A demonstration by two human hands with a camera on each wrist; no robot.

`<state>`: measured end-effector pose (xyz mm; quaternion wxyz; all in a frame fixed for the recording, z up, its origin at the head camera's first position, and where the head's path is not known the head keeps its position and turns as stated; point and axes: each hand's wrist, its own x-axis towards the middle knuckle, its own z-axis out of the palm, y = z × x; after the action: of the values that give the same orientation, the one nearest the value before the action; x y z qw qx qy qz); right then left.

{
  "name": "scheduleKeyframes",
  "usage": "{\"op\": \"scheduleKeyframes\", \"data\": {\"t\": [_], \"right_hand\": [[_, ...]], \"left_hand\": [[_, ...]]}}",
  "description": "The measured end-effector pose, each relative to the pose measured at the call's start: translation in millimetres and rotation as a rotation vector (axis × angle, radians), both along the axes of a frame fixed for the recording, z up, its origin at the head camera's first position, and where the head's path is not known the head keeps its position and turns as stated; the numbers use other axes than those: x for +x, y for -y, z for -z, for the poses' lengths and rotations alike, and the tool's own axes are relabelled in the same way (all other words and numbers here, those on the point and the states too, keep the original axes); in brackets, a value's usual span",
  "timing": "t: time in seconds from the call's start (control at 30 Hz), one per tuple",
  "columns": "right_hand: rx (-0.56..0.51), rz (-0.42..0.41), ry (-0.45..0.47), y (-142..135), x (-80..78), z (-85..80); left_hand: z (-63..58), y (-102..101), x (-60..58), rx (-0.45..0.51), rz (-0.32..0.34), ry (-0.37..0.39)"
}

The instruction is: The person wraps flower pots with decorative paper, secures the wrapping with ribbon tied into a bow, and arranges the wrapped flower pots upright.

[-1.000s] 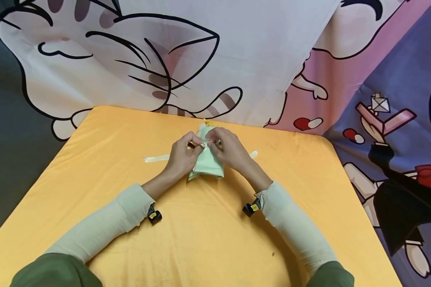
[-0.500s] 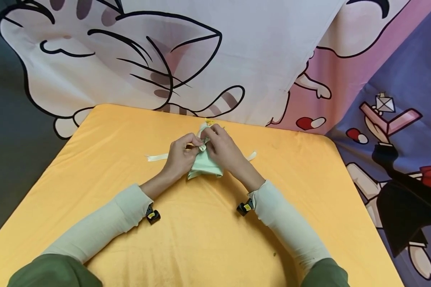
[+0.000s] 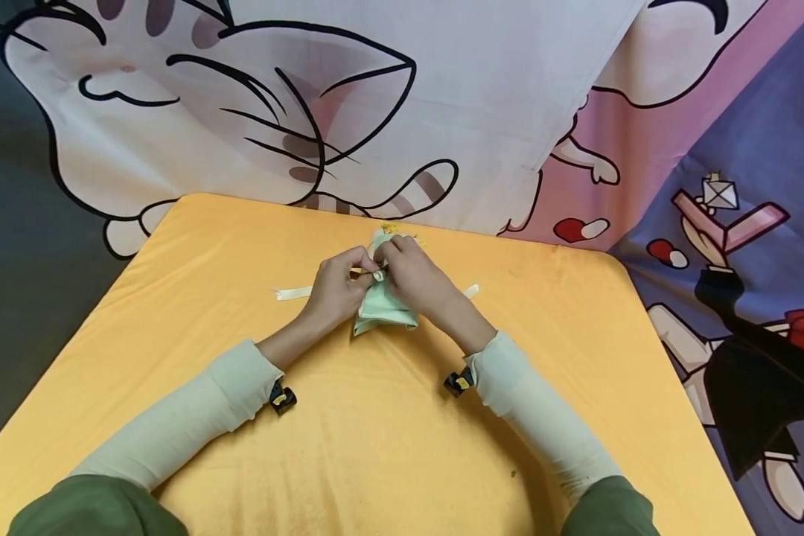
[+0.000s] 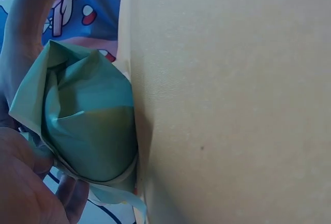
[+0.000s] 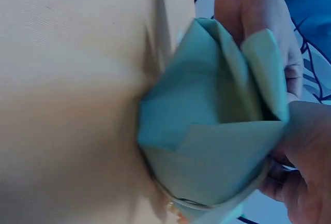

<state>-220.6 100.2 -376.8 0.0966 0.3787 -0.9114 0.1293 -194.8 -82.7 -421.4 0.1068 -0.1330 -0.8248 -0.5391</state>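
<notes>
A bundle wrapped in mint-green paper point(image 3: 383, 309) lies on the table, its folded end towards me and small yellow flowers point(image 3: 390, 226) peeking out at the far end. Around its middle runs a pale ribbon point(image 3: 378, 276), with a small loop at the fingertips. My left hand point(image 3: 338, 286) pinches this ribbon between thumb and forefinger. Close against it on the right, my right hand point(image 3: 420, 279) has its fingers curled at the same spot, pinching the ribbon; its fingertips are partly hidden. In the right wrist view the paper's open folds point(image 5: 217, 105) face the camera.
A yellow cloth point(image 3: 348, 439) covers the table. One ribbon tail point(image 3: 293, 293) sticks out left, another point(image 3: 471, 290) right. Behind the table's far edge hangs a cartoon-printed curtain point(image 3: 489, 97). A tiny dark speck point(image 3: 513, 474) lies at front right.
My right fingers have come in to the left, closer to the left fingertips and over the ribbon. The left hand keeps its pinch, and the bundle stays nearly in place.
</notes>
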Motion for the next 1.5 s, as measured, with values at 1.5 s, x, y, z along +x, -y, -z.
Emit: {"op": "scheduleKeyframes", "data": {"t": [1.5], "right_hand": [[-0.155, 0.016, 0.477, -29, -19.6, -29.4]], "left_hand": [[-8.7, 1, 4.8, -0.131, 0.006, 0.053]]}}
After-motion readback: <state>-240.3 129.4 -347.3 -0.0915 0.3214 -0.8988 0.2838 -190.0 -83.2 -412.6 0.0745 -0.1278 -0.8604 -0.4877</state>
